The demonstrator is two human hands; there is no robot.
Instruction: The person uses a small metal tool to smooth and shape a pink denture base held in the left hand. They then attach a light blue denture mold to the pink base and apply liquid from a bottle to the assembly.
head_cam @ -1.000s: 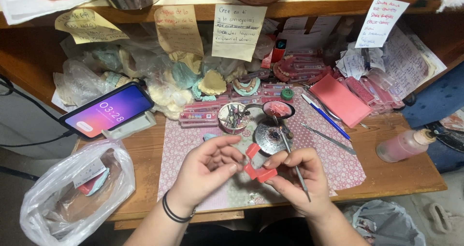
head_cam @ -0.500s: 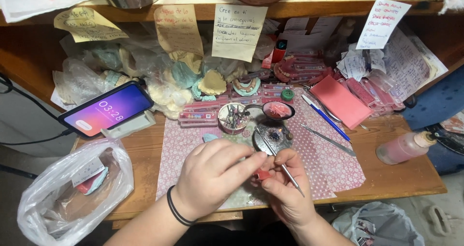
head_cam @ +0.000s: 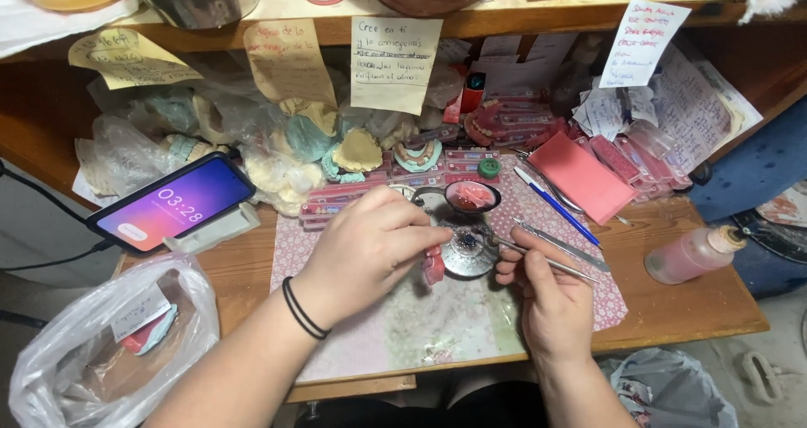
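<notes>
My left hand (head_cam: 370,247) pinches a small pink wax piece (head_cam: 434,266) over the patterned work mat (head_cam: 454,319). The piece sits right beside a small round metal burner (head_cam: 467,256) at the middle of the mat. My right hand (head_cam: 546,298) grips a thin metal wax tool (head_cam: 538,258), its tip pointing left toward the burner and the pink piece. A black band circles my left wrist. A small dish of red wax (head_cam: 471,197) stands just behind the burner.
A phone (head_cam: 172,203) leans on a stand at the left. A clear plastic bag (head_cam: 101,344) hangs at the lower left. Plaster dental casts (head_cam: 357,150), pink wax sheets (head_cam: 580,176), a blue pen (head_cam: 555,205) and a pink bottle (head_cam: 693,253) crowd the back and right.
Both hands moved up the mat toward the burner. The pink piece, held between both hands a second ago, is now in my left hand alone, with the tool brought to it.
</notes>
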